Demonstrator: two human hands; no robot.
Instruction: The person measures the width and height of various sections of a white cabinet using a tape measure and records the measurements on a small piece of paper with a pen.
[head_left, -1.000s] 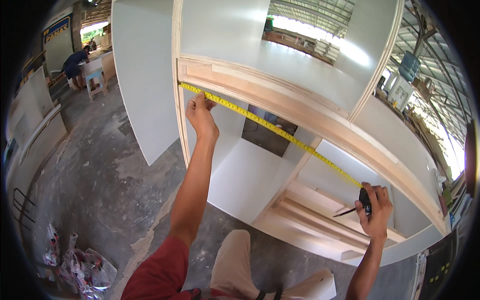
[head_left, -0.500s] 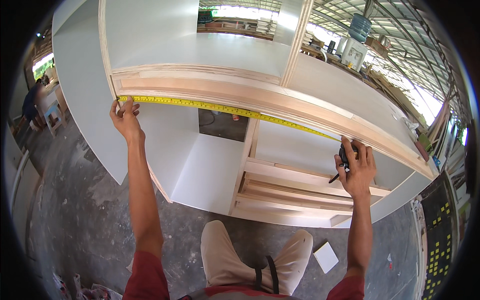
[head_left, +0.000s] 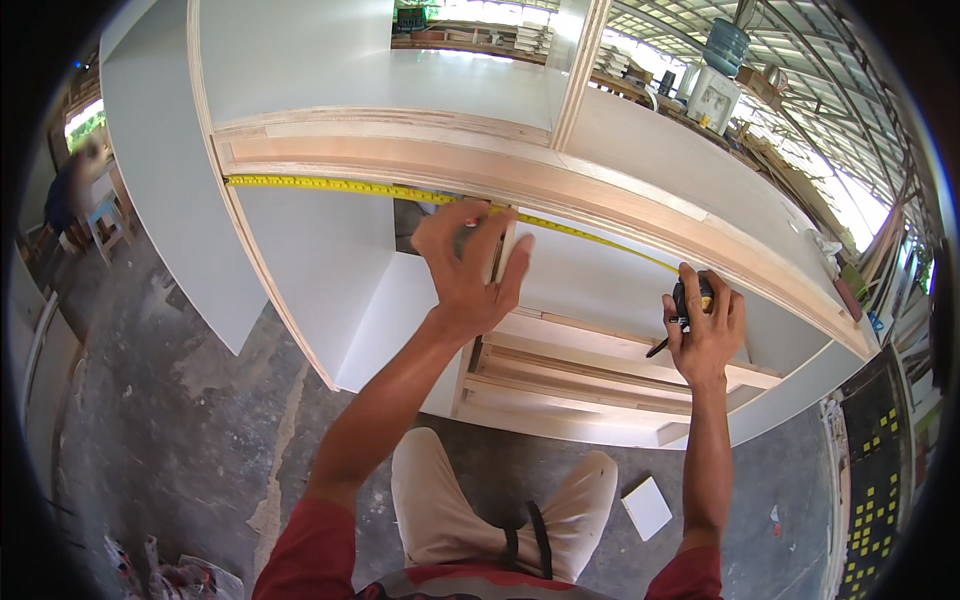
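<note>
A yellow tape measure blade (head_left: 330, 186) stretches along the pale plywood rail (head_left: 400, 160) of a cabinet, from its left upright to my right hand. My right hand (head_left: 710, 330) is closed around the black tape measure case (head_left: 680, 300) at the right end. A thin dark stick-like piece (head_left: 657, 348) pokes out below that hand; I cannot tell what it is. My left hand (head_left: 468, 270) has its fingers apart at the middle of the blade, by the upright divider (head_left: 507, 245). Its fingertips overlap the blade; whether they press on it is unclear.
Wooden drawer rails (head_left: 590, 375) lie inside the cabinet's lower right. A white square piece (head_left: 647, 508) rests on the concrete floor (head_left: 215, 420) near my knees. Another person (head_left: 70, 195) is at the far left, beside a stool (head_left: 106, 220). A water dispenser (head_left: 713, 98) stands behind the cabinet.
My left hand has let go of the blade's left end and moved right to its middle, fingers spreading. The blade remains stretched out. My right hand stays on the case.
</note>
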